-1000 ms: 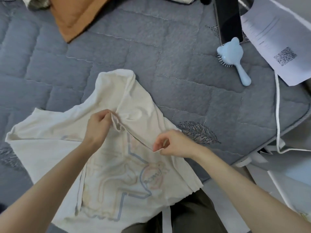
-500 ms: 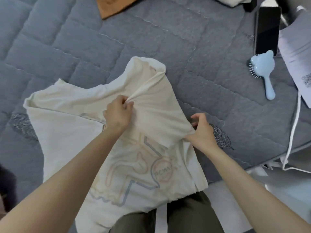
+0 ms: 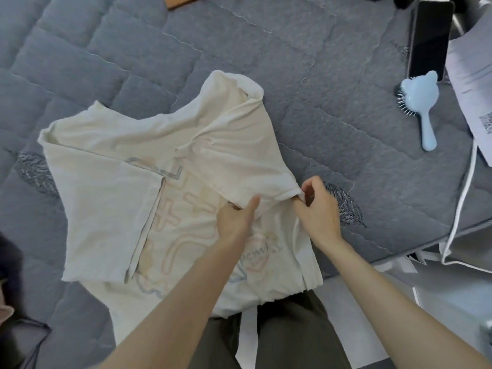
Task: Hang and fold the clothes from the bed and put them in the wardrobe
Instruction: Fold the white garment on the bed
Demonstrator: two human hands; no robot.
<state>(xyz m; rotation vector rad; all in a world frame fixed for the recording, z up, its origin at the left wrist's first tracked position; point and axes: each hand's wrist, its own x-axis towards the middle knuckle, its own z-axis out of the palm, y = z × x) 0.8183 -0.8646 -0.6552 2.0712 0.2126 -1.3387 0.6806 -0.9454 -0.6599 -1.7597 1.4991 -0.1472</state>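
A cream T-shirt (image 3: 114, 198) with a pastel line print lies crumpled on the grey quilted bed (image 3: 306, 75), its lower part hanging over the bed's front edge. My left hand (image 3: 235, 219) grips a fold of the shirt near its middle, thumb on top. Just to the right, my right hand (image 3: 318, 209) pinches the shirt's right edge beside a leaf pattern on the quilt. A folded flap of the shirt runs from the collar area down to both hands.
A light blue hairbrush (image 3: 422, 107) lies on the bed at the right. Behind it is a black phone (image 3: 428, 38), and white papers (image 3: 474, 83) cover the right edge. A white cord (image 3: 464, 193) hangs over the bed corner. An orange cloth (image 3: 181, 0) shows at the top.
My left hand has moved down and right along the fold, close to my right hand. The flap now lies stretched over the print. The view has shifted left.
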